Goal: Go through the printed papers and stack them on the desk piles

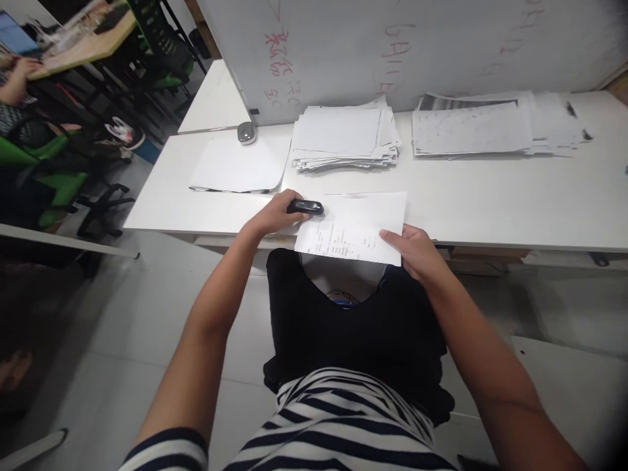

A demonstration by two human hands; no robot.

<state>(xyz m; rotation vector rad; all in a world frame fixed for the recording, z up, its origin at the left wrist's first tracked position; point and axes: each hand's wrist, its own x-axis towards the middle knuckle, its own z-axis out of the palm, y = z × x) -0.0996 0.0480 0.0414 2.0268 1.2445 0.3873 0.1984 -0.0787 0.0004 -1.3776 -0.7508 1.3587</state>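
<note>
My left hand [277,212] is closed around a small black stapler [305,207], whose tip sits on the top left corner of a printed sheet of paper [353,226]. The sheet lies at the front edge of the white table [490,203] and hangs a little over it. My right hand [409,248] pinches the sheet's lower right corner between thumb and fingers. Both forearms reach forward over my lap.
Behind the sheet lie a stack of white papers [346,137], a wider printed stack [483,124] to the right and a loose sheet [240,167] to the left. A small grey device [246,133] sits by a whiteboard [392,46]. Another person sits at far left among green chairs [59,183].
</note>
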